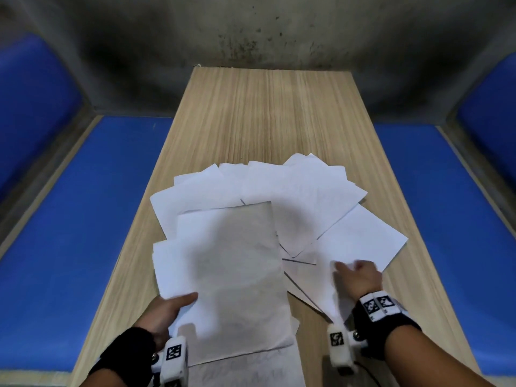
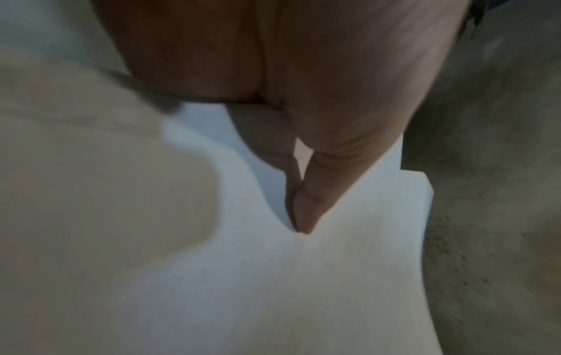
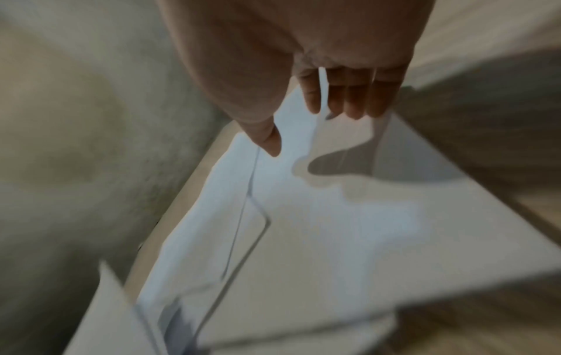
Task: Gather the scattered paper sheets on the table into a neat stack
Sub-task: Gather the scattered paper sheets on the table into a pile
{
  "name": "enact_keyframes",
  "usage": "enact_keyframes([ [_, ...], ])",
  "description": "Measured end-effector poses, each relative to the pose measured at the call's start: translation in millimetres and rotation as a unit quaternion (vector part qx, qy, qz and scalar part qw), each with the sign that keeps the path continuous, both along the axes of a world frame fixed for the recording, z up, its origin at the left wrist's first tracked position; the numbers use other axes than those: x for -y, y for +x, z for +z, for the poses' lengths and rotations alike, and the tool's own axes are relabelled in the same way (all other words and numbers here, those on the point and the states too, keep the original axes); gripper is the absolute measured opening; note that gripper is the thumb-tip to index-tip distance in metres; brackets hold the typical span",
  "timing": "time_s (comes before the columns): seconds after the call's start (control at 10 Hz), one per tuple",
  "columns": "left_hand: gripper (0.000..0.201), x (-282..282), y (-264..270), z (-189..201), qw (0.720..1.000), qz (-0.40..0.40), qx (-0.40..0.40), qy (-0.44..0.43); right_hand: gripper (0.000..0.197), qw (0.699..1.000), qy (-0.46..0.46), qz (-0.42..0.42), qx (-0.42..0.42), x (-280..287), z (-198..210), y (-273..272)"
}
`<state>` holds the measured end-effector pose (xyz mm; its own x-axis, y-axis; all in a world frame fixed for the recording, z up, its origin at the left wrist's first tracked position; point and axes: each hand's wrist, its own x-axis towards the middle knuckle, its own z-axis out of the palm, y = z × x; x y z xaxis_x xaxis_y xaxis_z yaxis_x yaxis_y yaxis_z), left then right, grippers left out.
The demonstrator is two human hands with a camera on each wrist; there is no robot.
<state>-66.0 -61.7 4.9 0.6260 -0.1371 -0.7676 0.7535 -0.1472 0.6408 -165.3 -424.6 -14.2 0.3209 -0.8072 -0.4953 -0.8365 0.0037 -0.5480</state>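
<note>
Leftward, fingers (image 1: 178, 301) pinch gathered sheets (image 1: 237, 275); right fingers (image 1: 342, 266) rest loosely on one sheet (image 1: 363, 238).

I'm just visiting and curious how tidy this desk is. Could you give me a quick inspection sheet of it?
Surface: wooden table, far half bare.
Job's things: white paper sheets fanned out, overlapping, not yet stacked.
Clutter: nothing seen.
Grippers: left hand holds a few gathered sheets by their left edge; right hand rests on a sheet, fingers blurred.
Cables: thin dark cord by the right wrist.
Surroundings: blue benches, stained grey wall.
</note>
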Motion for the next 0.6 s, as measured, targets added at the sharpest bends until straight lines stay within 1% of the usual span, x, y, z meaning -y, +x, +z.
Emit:
enact_keyframes([
  [0.1,0.033,-7.8,-1.6,-8.8,0.999,0.032,0.003,0.042,0.072,0.997,0.010,-0.053,-0.062,28.9,-1.4,1.3],
  [0.2,0.021,-1.0,-5.4,-3.0,0.996,0.037,0.020,0.085,0.048,0.998,0.039,0.024,-0.044,25.7,4.8,24.7],
  [0.3,0.015,7.0,-6.2,7.6,0.995,0.042,0.023,0.084,0.044,0.995,0.079,0.053,-0.017,4.0,12.4,54.5],
  [0.4,0.009,8.6,-5.3,10.9,0.994,0.035,0.025,0.099,0.045,0.991,0.121,0.063,0.001,-9.2,17.2,80.9],
  [0.5,0.021,3.5,-2.1,-3.4,0.992,0.036,0.022,0.116,0.043,0.979,0.072,0.188,-0.044,-19.7,28.1,100.3],
  [0.6,0.026,0.6,-1.9,-7.8,0.991,0.019,0.025,0.131,0.033,0.966,0.077,0.234,-0.081,-21.9,31.9,106.4],
])
